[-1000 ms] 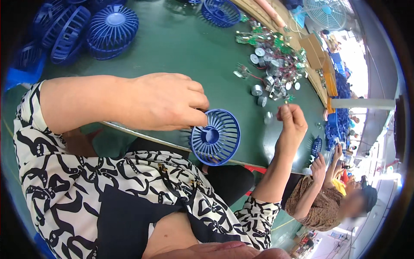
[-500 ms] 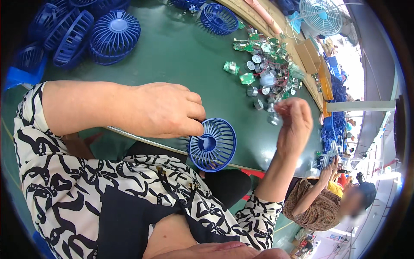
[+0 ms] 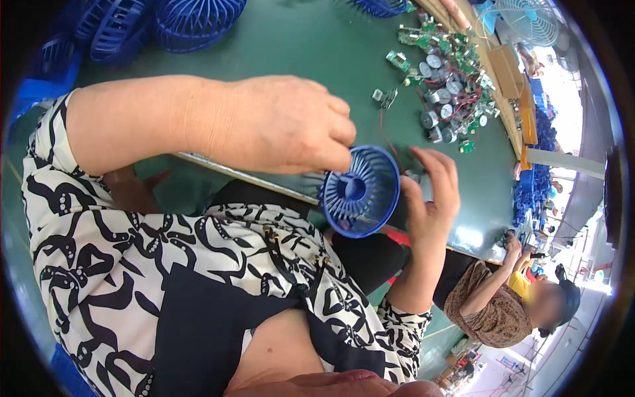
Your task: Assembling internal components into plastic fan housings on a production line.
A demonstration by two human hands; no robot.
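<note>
My left hand pinches the rim of a round blue slatted fan cage, tilted above the table's near edge with its hollow side facing up. Close to the cage's right side is my right hand, thumb and fingers curved around a small grey motor, partly hidden by them. Thin red wires run from near these fingers up to a small green circuit board on the green tabletop. Beyond it lies a heap of silver motors and green boards joined by red wires.
More blue fan cages are piled at the far left, beside a blue bin. A wooden ledge bounds the table on the right, with a cardboard box and a desk fan beyond. Another person sits at right.
My right hand has come back from the heap toward the cage, bringing a motor and its wired board away from the pile. My left hand still holds the cage.
</note>
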